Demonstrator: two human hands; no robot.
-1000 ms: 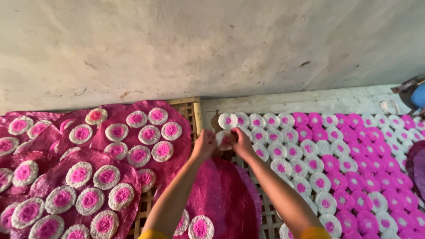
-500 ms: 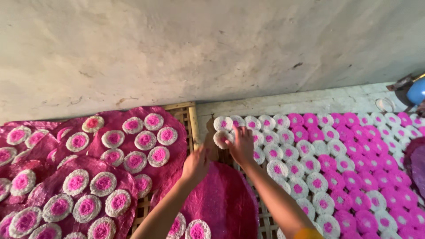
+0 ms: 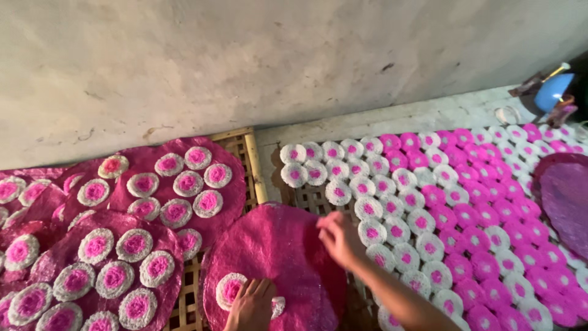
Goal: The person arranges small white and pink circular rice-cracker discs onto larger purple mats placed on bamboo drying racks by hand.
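Observation:
My left hand [image 3: 251,304] lies at the bottom edge on a round magenta sheet [image 3: 288,245]. Its fingers cover a small white round cake [image 3: 279,304] that peeks out beside them. Another white cake with a pink centre [image 3: 229,289] lies just left of that hand on the same sheet. My right hand [image 3: 339,239] hovers with curled fingers over the sheet's right edge, next to the rows of small round cakes [image 3: 392,227] on a slatted bamboo rack [image 3: 312,199]. Blur hides whether it holds anything.
At left, more magenta sheets [image 3: 229,193] carry white and pink cakes on a bamboo rack [image 3: 250,156]. All-pink cakes [image 3: 465,214] fill the right side. A purple sheet [image 3: 566,196] lies at the right edge, blue and dark objects [image 3: 551,92] at top right. A grey wall [image 3: 245,61] runs behind.
Both hands have drawn back from the far corner of the cake rows toward me. My left hand has come down onto the near magenta sheet, and the view has tilted down.

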